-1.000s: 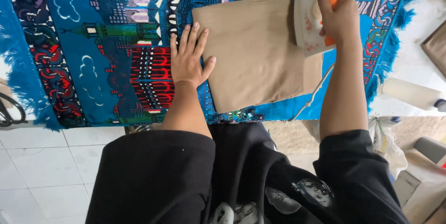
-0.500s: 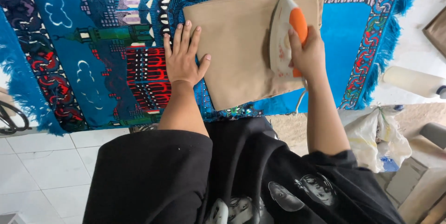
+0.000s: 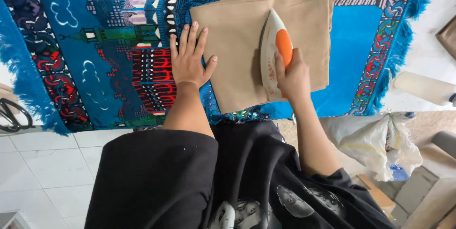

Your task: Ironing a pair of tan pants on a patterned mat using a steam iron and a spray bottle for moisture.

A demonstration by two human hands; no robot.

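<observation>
Black sleeves fill the bottom of the frame, your two bare forearms reaching up from them. Your left hand lies flat, fingers spread, left of centre, pressing the near left edge of a folded tan cloth against a blue patterned rug. Your right hand is clamped around the orange handle of a white iron, which rests on the cloth just right of centre. Scissors lie on white floor tiles at the far left edge.

A loose black shirt with short sleeves covers the person; pale printed figures mark its front. Forearms bare.
</observation>
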